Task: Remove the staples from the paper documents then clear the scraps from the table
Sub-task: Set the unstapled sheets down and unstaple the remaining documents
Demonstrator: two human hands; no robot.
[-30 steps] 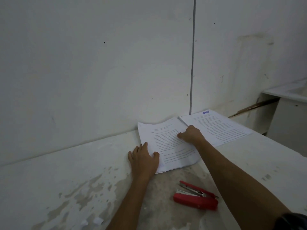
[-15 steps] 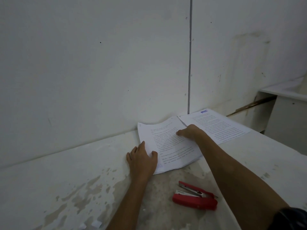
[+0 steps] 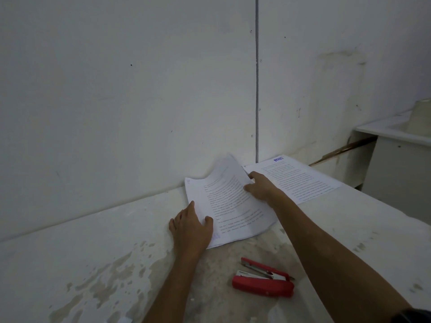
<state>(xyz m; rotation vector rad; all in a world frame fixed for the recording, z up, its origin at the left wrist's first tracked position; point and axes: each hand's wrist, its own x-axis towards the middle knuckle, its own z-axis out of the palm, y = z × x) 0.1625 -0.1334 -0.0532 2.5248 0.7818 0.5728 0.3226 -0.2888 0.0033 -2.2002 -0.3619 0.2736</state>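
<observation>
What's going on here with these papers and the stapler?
A person is working on a stapled document lying on a worn white table against the wall. The left hand presses flat on its near left corner while the right hand pinches the top sheet's far edge and lifts it. A second printed sheet lies to the right, and a red stapler sits untouched, nearer the person.

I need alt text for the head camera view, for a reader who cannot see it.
A person's right hand lifts the top corner of a printed sheet on a worn white table, while the left hand presses its lower left edge flat. A red stapler lies nearer, and another printed page lies by the wall.
</observation>
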